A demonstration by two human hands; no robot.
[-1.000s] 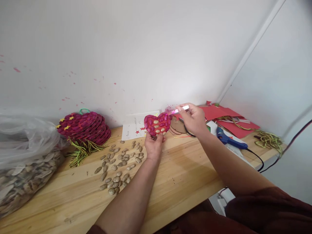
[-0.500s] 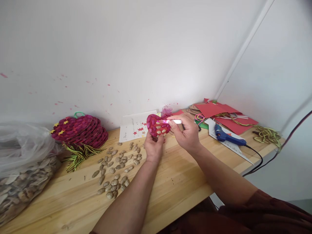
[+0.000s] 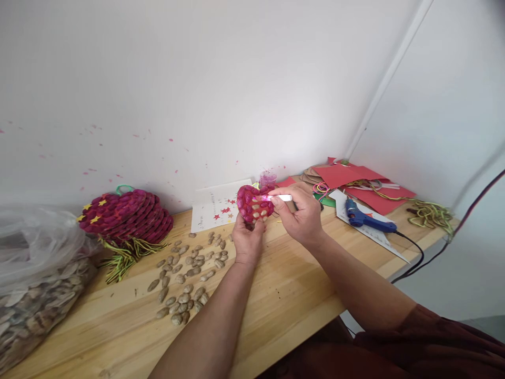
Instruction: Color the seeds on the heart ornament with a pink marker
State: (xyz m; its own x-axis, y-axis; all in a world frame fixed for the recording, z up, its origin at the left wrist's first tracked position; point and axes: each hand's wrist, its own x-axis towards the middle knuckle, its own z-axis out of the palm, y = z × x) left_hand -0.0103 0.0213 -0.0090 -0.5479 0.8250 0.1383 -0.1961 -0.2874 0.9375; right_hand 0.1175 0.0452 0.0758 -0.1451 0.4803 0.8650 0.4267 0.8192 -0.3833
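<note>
My left hand [image 3: 248,239] grips the lower edge of a heart-shaped piece [image 3: 248,202] covered in peanut shells. Most of its shells are painted magenta, while several near the middle are still pale. Closed round a white-handled paintbrush [image 3: 284,198] is my right hand [image 3: 302,213]. The brush's pink-stained tip lies against the shells on the heart, toward its middle. Behind the heart a small clear cup [image 3: 268,178] with pink stains is partly hidden.
Loose peanut shells [image 3: 193,271] lie left of my forearm. Beyond them are stacked magenta hearts [image 3: 130,213] with yarn tassels and a plastic bag of shells [image 3: 43,305]. A paper with stars [image 3: 205,202] rests by the wall. Rightward are a blue glue gun [image 3: 366,218], its cord, red sheets [image 3: 339,176] and yarn [image 3: 430,216].
The brush has shifted slightly on the heart, and more of the upper middle shells look pink. The whole view has moved a little; both hands keep their hold.
</note>
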